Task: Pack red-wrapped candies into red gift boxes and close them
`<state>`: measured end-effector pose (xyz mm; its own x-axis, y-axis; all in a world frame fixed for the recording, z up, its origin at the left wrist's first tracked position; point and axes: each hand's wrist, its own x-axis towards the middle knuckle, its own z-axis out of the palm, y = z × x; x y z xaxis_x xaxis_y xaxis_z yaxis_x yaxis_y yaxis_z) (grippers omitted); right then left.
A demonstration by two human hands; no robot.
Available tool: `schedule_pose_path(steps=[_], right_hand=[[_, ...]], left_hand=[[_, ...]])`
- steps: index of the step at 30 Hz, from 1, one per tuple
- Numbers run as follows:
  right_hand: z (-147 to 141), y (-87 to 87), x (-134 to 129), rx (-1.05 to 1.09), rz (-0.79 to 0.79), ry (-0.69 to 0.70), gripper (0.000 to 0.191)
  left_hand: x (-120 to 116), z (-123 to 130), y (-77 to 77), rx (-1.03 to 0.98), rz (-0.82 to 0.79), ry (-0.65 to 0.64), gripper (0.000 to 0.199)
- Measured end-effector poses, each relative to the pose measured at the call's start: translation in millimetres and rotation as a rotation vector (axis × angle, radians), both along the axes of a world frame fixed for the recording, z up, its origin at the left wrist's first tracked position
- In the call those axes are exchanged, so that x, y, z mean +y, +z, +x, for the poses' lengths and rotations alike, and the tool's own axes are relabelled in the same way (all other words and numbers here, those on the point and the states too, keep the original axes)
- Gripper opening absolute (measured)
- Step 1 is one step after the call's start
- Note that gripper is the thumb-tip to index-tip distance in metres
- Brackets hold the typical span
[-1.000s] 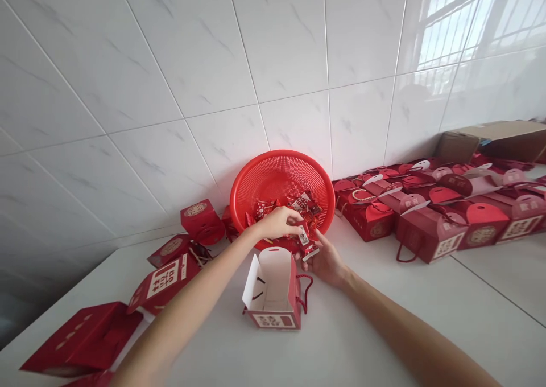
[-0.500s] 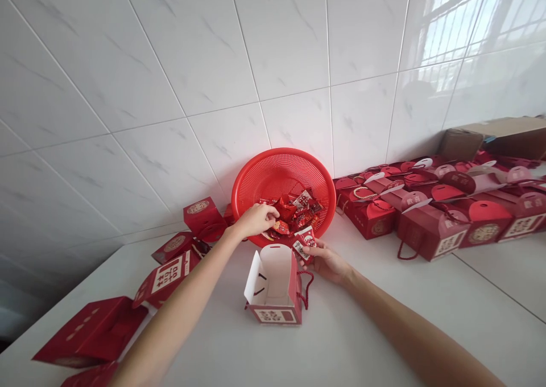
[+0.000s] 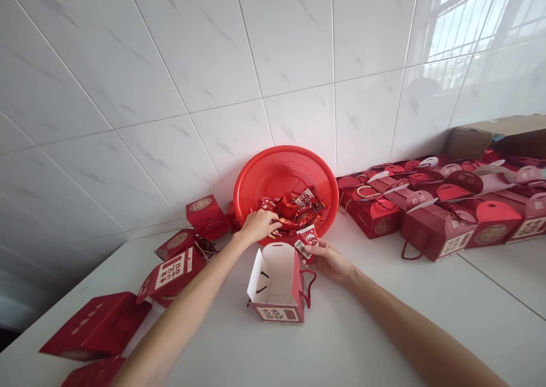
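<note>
"What was the room like?"

"Bright towards the right. White, grey-veined tiles (image 3: 213,62) covered the wall, and a barred window's reflection (image 3: 456,31) shone in them. Below ran a pale surface (image 3: 336,341), a seam crossing it on the right."

"What stood on it?"

"Rows of red boxes (image 3: 452,227) crowded the right side, with a cardboard box (image 3: 467,142) behind them by the tiles. A few loose boxes (image 3: 91,324) sat along the left. In the middle was an open box (image 3: 277,314), upright, white inside, just in front of a red basket (image 3: 286,149) near the wall."

"And the hands?"

"The right hand (image 3: 335,262) pinched at least one red-and-white packet (image 3: 307,239) beside the open box. The left hand (image 3: 258,226) was at the basket's near rim, fingertips drawn together by the shiny wrappers (image 3: 303,198) inside. Whether they gripped one, I couldn't tell."
</note>
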<state>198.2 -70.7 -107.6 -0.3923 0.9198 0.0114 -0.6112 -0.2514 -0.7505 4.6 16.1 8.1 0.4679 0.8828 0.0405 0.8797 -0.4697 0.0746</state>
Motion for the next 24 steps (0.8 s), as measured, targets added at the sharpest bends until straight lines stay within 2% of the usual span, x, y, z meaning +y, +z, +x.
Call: schedule_pose_path(steps=[6,12,17,21,24], right_hand=[[-1,2.2,0,0.018,-0.01,-0.013,0.03],[-1,0.7,0,0.022,-0.003,-0.007,0.029],[-1,2.6,-1,0.024,0.009,-0.004,0.027],[-1,1.4,-1,0.019,0.02,0.003,0.026],[-1,-0.1,0,0.012,0.023,0.007,0.027]], left_hand=[[4,2,-6.1,-0.084,0.04,0.046,0.037],[4,-1,-8.5,-0.075,-0.044,-0.041,0.02],[8,-12,0.5,-0.075,-0.036,-0.039,0.037],[7,-17,6.7,-0.003,-0.071,-0.117,0.032],[3,-15,5.3,0.066,-0.071,-0.173,0.033]])
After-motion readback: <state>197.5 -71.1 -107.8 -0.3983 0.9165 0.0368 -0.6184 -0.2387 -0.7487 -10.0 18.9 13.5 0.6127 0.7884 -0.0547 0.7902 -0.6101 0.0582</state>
